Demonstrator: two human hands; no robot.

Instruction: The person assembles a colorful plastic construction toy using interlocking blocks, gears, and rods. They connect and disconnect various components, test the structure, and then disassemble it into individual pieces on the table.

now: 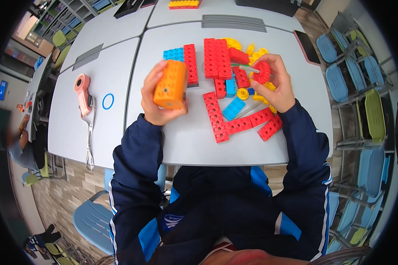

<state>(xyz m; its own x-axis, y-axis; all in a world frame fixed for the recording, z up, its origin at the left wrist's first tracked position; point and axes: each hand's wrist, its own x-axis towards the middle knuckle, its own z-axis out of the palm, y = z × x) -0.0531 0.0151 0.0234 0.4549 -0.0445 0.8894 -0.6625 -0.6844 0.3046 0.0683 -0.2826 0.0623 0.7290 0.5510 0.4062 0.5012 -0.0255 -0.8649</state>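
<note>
My left hand (154, 99) is closed around an orange studded block (171, 84), raised over the table left of the pile. Between the fingers and thumb of my right hand (276, 81) is a red toothed gear (262, 72), with a grey axle (248, 68) pointing left from it. Red beams with holes (216, 117) lie below and between my hands. Beside them are a light blue brick (234, 108), a yellow wheel-like piece (242, 93) and upright-lying long red beams (216, 58). Behind the orange block sit another blue brick (173, 54) and a red beam (190, 64).
A pink handheld fan (84, 95) with a strap and a blue ring (108, 101) lie on the left tabletop. A phone (307, 47) rests at the right edge. Blue and green chairs (338, 81) stand along the right; another person (24, 148) sits far left.
</note>
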